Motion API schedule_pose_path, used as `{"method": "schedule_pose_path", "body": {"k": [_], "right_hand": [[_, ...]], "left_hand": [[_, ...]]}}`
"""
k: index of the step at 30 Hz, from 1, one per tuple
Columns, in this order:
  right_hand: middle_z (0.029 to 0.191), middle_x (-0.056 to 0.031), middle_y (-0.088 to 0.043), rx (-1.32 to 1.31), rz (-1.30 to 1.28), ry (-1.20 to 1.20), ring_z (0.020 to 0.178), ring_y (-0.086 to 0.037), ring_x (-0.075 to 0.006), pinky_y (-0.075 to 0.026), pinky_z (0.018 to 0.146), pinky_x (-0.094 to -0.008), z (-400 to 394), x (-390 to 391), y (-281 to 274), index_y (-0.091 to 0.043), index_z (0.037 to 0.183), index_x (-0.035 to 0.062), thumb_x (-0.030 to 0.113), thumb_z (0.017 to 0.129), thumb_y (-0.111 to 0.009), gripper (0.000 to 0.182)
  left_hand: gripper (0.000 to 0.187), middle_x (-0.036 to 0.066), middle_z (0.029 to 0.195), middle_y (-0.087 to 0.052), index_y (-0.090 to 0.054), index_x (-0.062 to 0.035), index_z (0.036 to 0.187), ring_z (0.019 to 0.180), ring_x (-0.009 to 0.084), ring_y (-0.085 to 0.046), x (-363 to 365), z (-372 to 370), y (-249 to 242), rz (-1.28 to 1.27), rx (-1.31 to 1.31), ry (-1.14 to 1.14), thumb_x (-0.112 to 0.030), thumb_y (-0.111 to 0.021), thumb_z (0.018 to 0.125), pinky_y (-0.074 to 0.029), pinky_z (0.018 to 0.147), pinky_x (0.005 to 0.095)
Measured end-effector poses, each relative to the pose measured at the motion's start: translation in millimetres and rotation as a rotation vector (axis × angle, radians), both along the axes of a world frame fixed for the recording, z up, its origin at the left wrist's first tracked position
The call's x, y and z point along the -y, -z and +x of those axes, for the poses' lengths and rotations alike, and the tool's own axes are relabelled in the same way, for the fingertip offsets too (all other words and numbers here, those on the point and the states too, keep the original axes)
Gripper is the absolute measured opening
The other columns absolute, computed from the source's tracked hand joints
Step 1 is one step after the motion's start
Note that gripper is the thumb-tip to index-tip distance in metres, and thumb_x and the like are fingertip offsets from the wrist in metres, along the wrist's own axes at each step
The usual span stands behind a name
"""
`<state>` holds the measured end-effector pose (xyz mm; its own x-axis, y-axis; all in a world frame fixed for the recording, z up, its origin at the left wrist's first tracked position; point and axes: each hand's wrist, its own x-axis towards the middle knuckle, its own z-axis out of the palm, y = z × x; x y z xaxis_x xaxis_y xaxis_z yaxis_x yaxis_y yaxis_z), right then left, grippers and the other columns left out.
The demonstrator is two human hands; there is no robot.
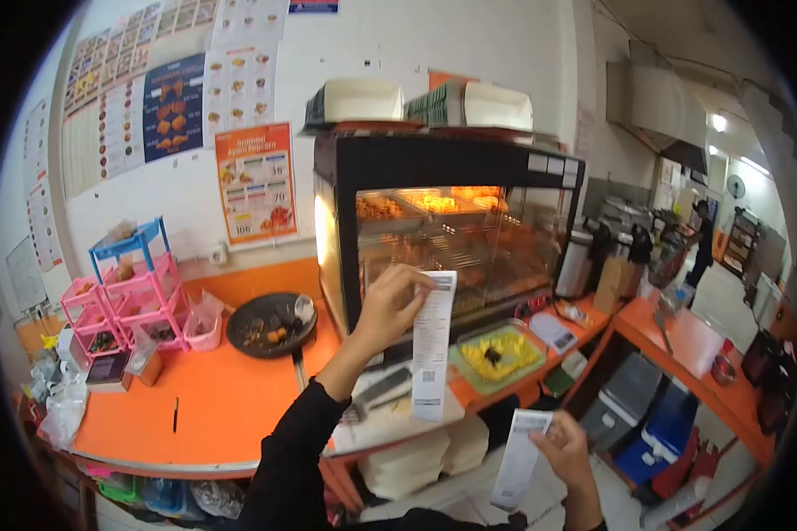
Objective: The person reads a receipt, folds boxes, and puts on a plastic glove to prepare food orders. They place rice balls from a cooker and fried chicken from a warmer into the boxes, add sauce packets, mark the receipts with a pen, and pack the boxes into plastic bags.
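A long white printed receipt point(431, 354) hangs upright from my left hand point(388, 310), its top edge pinched between thumb and fingers, in front of the glass food warmer point(452, 252). Lower and to the right, my right hand point(565, 450) pinches a second, shorter receipt point(515, 465) by its upper right corner; this one tilts slightly. Behind the long receipt lie a white cutting board point(398, 424) and a wide knife blade point(385, 387). A glass tray point(498, 356) with yellow food stands between the two hands, farther back.
On the orange counter point(212, 407) are a black pan point(272, 325), pink racks point(142, 310), and a pen point(175, 415). White containers point(407, 465) sit below the counter. Coolers point(624, 403) stand under the right table. A person point(702, 243) stands in the far background.
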<state>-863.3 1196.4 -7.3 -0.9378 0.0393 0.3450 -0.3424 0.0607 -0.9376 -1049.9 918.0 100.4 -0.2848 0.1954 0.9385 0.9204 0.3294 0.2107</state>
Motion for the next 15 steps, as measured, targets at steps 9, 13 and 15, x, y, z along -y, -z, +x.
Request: {"method": "schedule_pose_path", "body": {"k": [9, 13, 15], "right_hand": [[0.096, -0.0104, -0.059, -0.599, -0.157, -0.225, 0.090, -0.059, -0.0128, -0.047, 0.076, -0.0229, -281, 17, -157, -0.034, 0.127, 0.0025, -0.001, 0.086, -0.057, 0.047], [0.087, -0.0077, -0.058, -0.720, -0.239, -0.309, 0.084, -0.058, -0.0109, -0.046, 0.071, -0.0211, -366, 54, -199, -0.034, 0.128, 0.0044, 0.000, 0.087, -0.057, 0.047], [0.086, -0.0062, -0.058, -0.770, -0.270, -0.303, 0.081, -0.058, -0.0099, -0.046, 0.069, -0.0207, -400, 64, -223, -0.040, 0.124, 0.0035, 0.001, 0.087, -0.058, 0.041]], "left_hand": [[0.014, 0.008, 0.091, -0.057, -0.060, -0.0059, 0.088, 0.089, 0.0269, -0.056, -13, -109, -119, -0.114, -0.360, -0.461, -0.002, -0.065, 0.075, -0.043, 0.079, 0.0357], [0.024, 0.006, 0.100, -0.056, -0.059, -0.0097, 0.094, 0.096, 0.0260, -0.053, -6, -157, -142, -0.194, -0.462, -0.600, -0.006, -0.069, 0.072, -0.038, 0.085, 0.0378], [0.026, 0.005, 0.105, -0.056, -0.059, -0.0106, 0.096, 0.099, 0.0259, -0.052, -4, -171, -151, -0.216, -0.489, -0.678, -0.008, -0.070, 0.073, -0.038, 0.087, 0.0377]]}}
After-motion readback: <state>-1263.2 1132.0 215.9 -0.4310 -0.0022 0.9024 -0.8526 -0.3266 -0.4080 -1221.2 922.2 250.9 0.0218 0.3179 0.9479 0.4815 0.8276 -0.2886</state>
